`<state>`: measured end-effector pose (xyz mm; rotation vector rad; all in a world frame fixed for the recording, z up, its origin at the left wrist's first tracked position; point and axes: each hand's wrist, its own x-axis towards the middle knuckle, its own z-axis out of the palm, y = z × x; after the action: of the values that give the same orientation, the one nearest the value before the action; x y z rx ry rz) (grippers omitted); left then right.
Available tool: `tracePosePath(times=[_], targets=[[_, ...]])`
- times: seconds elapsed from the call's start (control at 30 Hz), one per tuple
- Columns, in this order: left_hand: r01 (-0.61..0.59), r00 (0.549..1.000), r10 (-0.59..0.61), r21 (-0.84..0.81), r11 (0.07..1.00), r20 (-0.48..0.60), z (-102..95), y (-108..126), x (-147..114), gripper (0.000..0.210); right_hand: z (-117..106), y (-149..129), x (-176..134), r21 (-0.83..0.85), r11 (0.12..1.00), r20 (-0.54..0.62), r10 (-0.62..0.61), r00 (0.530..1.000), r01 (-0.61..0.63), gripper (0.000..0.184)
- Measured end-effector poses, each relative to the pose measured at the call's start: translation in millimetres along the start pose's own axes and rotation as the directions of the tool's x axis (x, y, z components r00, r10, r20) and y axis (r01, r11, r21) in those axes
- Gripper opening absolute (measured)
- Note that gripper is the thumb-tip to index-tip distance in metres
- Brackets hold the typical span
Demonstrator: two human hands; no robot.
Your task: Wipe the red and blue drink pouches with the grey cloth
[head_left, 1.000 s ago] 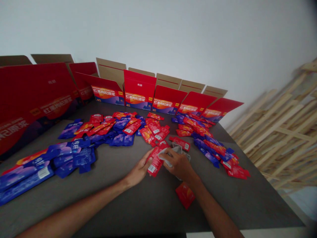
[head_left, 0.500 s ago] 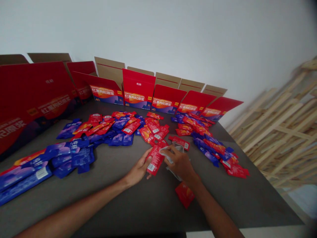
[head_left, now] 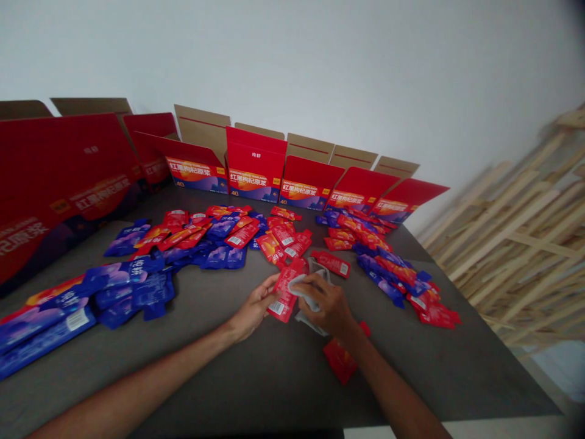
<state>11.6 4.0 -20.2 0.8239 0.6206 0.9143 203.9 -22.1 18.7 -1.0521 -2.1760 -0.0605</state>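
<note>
My left hand point(head_left: 255, 309) grips a red pouch point(head_left: 282, 295) by its left edge, its printed side with a barcode facing up. In my right hand point(head_left: 328, 303) is a white cloth point(head_left: 307, 290), bunched under the fingers and pressed against the pouch's right side; part of it hangs down below the hand. Under my right forearm another red pouch point(head_left: 340, 360) lies on the dark table point(head_left: 219, 366), partly covered by the arm. Just beyond the cloth rests a further red pouch point(head_left: 332, 263).
Piles of red and blue pouches point(head_left: 223, 256) spread across the middle, with more blue pouches point(head_left: 132, 286) at left and a mixed heap point(head_left: 388, 262) at right. Open red cartons point(head_left: 256, 171) line the back by the wall. Wooden slats point(head_left: 525, 238) stand beyond the table's right edge.
My right hand has shifted slightly left and down with the cloth over the pouch. The held pouch has tilted a little and moved slightly left.
</note>
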Motion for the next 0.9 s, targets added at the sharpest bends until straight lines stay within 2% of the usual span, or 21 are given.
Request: tracePosePath(times=[0.1, 0.2, 0.27, 0.4, 0.5, 0.57, 0.7, 0.8, 0.9], targets=[[0.065, 0.997, -0.067, -0.075, 0.995, -0.025, -2.1, 1, 0, 0.042, 0, 2, -1, 0.054, 0.997, -0.137, 0.060, 0.989, -0.053, 0.029], [0.179, 0.982, -0.166, -0.151, 0.972, 0.092, -4.9, 2, -1, 0.035, 2, 1, -2, 0.071, 0.995, -0.175, 0.079, 0.981, -0.068, 0.031], [0.221, 0.967, -0.193, -0.181, 0.958, 0.165, -6.1, 2, -2, 0.036, 3, -1, -2, 0.069, 0.996, -0.155, 0.059, 0.986, -0.049, 0.030], [0.212, 0.963, -0.179, -0.155, 0.965, 0.201, -7.3, -1, -5, 0.042, 6, -8, -1, 0.044, 0.999, -0.058, -0.021, 0.998, 0.024, 0.027], [0.249, 0.945, -0.203, -0.165, 0.954, 0.256, -7.9, -3, -6, 0.029, 8, -13, -1, 0.036, 0.998, -0.024, -0.058, 0.998, 0.059, 0.026], [0.252, 0.941, -0.194, -0.190, 0.949, 0.278, -8.0, -3, -7, 0.034, 8, -14, -1, 0.033, 0.998, -0.016, -0.056, 0.998, 0.057, 0.025], [0.207, 0.966, -0.162, -0.231, 0.951, 0.199, -7.8, -2, -6, 0.044, 7, -13, -2, 0.022, 1.000, 0.002, -0.005, 1.000, 0.005, 0.024], [0.191, 0.979, -0.166, -0.259, 0.947, 0.117, -8.0, -3, -6, 0.041, 7, -11, -3, 0.007, 1.000, 0.010, 0.011, 1.000, -0.011, 0.024], [0.168, 0.984, -0.147, -0.254, 0.952, 0.100, -7.9, -4, -5, 0.041, 7, -11, -3, 0.001, 1.000, 0.025, 0.010, 1.000, -0.010, 0.025]])
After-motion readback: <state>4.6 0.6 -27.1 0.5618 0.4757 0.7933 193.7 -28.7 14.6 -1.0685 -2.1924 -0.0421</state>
